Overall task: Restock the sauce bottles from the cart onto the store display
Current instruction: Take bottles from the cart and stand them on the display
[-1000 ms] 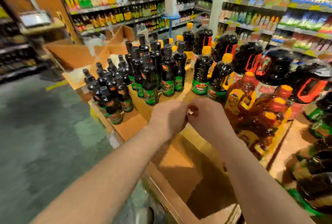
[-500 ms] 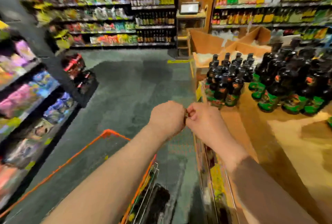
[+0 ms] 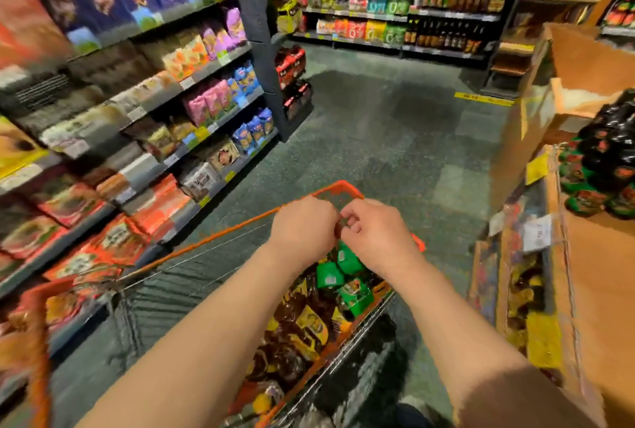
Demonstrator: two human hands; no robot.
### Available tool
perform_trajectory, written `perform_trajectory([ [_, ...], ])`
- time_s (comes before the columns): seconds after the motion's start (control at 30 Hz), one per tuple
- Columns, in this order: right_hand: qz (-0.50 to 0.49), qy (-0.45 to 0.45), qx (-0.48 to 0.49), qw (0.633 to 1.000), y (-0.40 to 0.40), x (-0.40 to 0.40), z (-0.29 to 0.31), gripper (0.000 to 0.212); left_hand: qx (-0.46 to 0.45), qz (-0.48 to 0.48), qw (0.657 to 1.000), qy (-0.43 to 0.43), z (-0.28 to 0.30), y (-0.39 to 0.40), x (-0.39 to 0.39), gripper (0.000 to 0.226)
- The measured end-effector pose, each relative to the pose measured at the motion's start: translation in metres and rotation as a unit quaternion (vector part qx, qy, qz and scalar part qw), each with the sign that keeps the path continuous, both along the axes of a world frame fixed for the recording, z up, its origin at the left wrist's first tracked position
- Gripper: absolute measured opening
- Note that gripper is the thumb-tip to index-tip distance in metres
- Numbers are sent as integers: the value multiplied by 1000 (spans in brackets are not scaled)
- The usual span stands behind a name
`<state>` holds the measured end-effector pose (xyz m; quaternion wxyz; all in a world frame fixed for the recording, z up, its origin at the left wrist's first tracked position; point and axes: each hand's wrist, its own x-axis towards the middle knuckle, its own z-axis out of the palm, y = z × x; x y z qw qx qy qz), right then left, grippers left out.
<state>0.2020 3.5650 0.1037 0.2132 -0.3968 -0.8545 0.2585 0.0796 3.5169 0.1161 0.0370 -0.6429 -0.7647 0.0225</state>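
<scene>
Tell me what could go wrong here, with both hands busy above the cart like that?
Both the left hand and right hand are pinched together in front of the person, holding no bottle, so a rushed grab into the cart might fumble. The bottles in the cart lie heaped rather than upright; pulling one may shift the others. The bottles on the display stand packed near its edge, so a careless arm could knock them.

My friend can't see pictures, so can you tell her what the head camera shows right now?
Two bare hands, left hand and right hand, meet with fingertips together above an orange-rimmed cart holding dark bottles with green labels. More bottles stand on a cardboard display at right; snack shelves line the left.
</scene>
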Motion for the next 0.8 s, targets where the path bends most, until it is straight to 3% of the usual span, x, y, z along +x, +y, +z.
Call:
perform_trajectory([
  [0.37,156,-93,9,983,-63,-110,-51,14,-38,177,981,-73,-54,-108,-97,21],
  [0.8,175,-200,-22,964,-58,-176,-147,17,-61,282,951,-111,-135,-137,-165,14],
])
